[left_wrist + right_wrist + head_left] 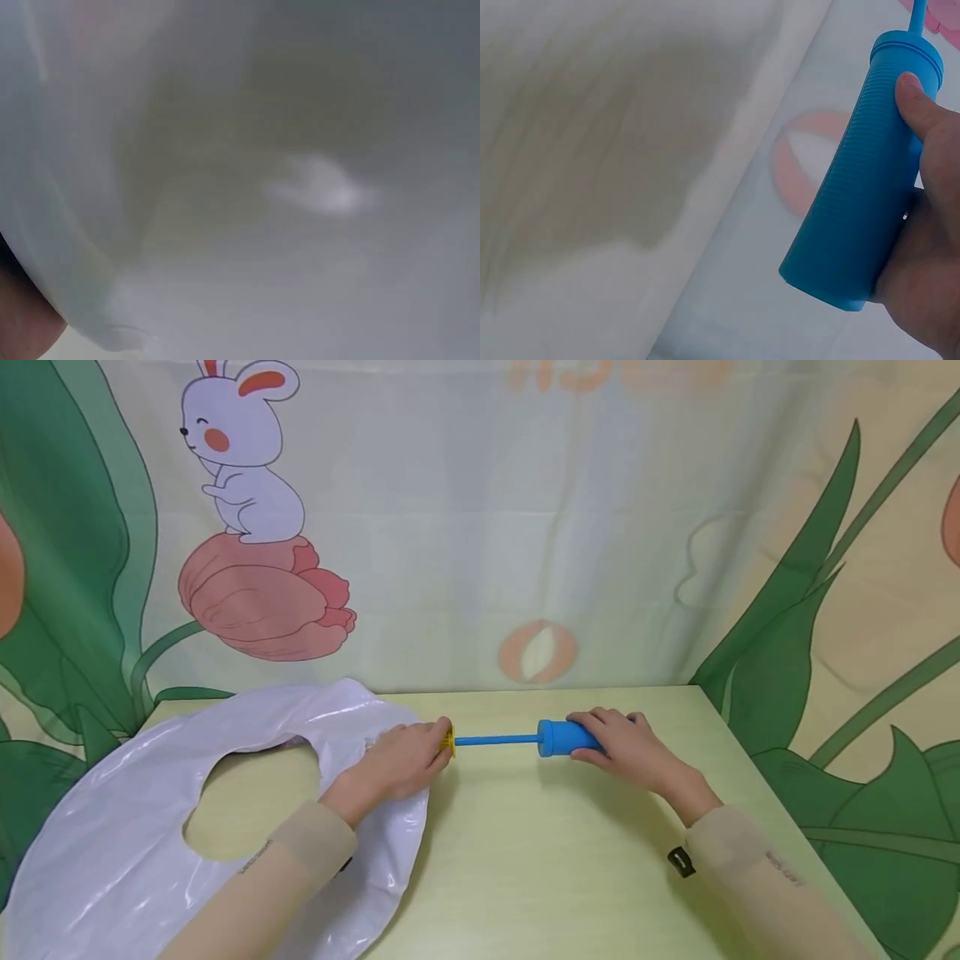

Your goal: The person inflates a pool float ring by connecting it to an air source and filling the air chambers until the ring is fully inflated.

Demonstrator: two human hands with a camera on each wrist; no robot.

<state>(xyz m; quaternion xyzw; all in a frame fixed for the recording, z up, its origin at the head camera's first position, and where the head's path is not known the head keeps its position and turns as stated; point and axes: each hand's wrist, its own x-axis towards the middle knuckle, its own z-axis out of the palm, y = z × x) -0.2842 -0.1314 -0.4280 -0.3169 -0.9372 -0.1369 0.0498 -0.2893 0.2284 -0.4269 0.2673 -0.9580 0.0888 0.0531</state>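
Reaches in from the lower edge with a beige left sleeve [258,885] and a beige right sleeve [757,868], with a black tab [681,862] just beside the right cuff. Spreads a glossy white plastic ring [112,827] under the left sleeve, wrinkled in places, baring the table through the hole. Curls the left hand [401,762] round a yellow end piece [449,742], over the ring's right part; cannot tell the exact placing of each finger. Gives only a blurred pale surface and a bit of skin in the left wrist view. Spans rightward from there with a thin blue rod [498,740], entering the capped end of a blue cylinder [562,738]. Grips this cylinder in the right hand [626,747], thumb along the ribbed side, roughly level above the pale table [525,860]. Ends, beyond the far edge, in a backdrop [450,527] printed with a white rabbit [255,502] and green leaves.
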